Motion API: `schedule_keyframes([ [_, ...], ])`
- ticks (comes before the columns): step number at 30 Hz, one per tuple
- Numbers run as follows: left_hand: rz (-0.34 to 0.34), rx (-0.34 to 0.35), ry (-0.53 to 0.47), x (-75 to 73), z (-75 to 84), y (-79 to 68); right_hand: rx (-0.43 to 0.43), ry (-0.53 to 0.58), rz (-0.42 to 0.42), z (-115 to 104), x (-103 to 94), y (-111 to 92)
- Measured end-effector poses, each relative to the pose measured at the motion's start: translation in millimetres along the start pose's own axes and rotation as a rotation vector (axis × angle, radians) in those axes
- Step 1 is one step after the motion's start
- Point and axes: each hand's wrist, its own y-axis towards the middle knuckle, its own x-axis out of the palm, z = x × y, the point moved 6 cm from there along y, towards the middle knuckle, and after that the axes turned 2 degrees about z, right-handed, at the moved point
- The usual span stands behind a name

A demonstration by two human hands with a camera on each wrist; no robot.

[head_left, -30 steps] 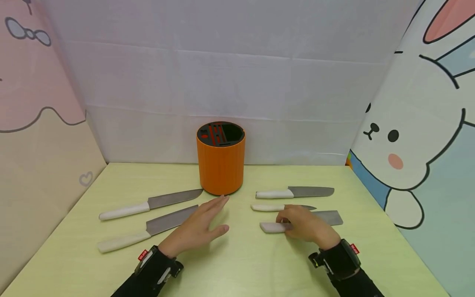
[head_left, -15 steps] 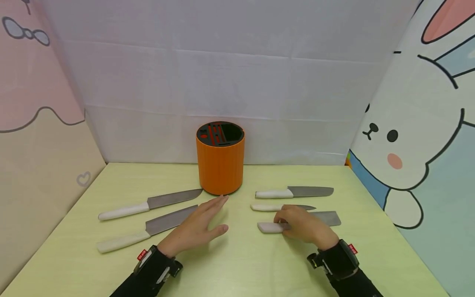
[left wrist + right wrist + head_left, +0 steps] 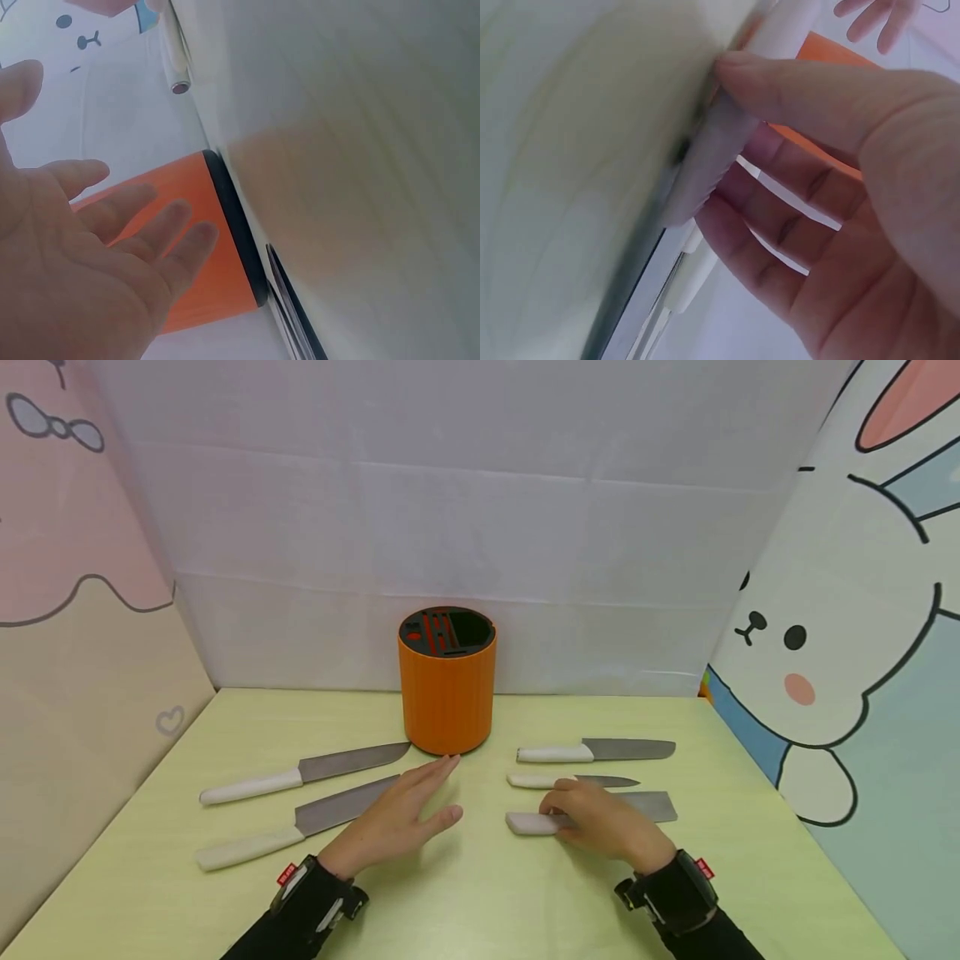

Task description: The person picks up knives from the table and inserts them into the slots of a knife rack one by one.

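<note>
My right hand (image 3: pixel 600 822) pinches the pale handle of a cleaver (image 3: pixel 527 824) that has a broad, square-ended grey blade. In the right wrist view the thumb lies on one side of the cleaver's handle (image 3: pixel 720 142) and the fingers on the other. Just beyond this hand lies a small paring knife (image 3: pixel 540 781), with a wider white-handled knife (image 3: pixel 553 754) behind it. My left hand (image 3: pixel 401 814) holds nothing, its fingers extended and thumb spread. It overlaps the blade tip of the nearer left knife (image 3: pixel 251 848) in the head view.
An orange round knife block (image 3: pixel 447 703) with a black slotted top stands at the back middle of the pale table (image 3: pixel 480 893). Another white-handled knife (image 3: pixel 352 762) lies at left, its tip near the block's base. A white cloth wall (image 3: pixel 600 543) rises behind.
My right hand has shifted a little to the left along with the cleaver, which lies further left than before. My left hand stays in place.
</note>
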Motion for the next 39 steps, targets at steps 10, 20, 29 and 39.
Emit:
schedule_keyframes([
  [10, 0.02, -0.002, -0.003, -1.8, -0.4, 1.1, -0.055, -0.015, 0.069, -19, -13.7, 9],
  [20, 0.057, 0.012, -0.003, -5.5, 3.2, 2.2, -0.052, 0.025, 0.144, -27, -38.4, 17],
  [29, 0.081, 0.024, -0.027, -15.2, 6.8, 6.3, -0.073, 0.132, 0.202, -30, -61.9, 29],
  [39, 0.095, 0.015, -0.047, -23.0, 3.5, 14.8, -0.088, 0.301, 0.242, -32, -80.0, 41],
])
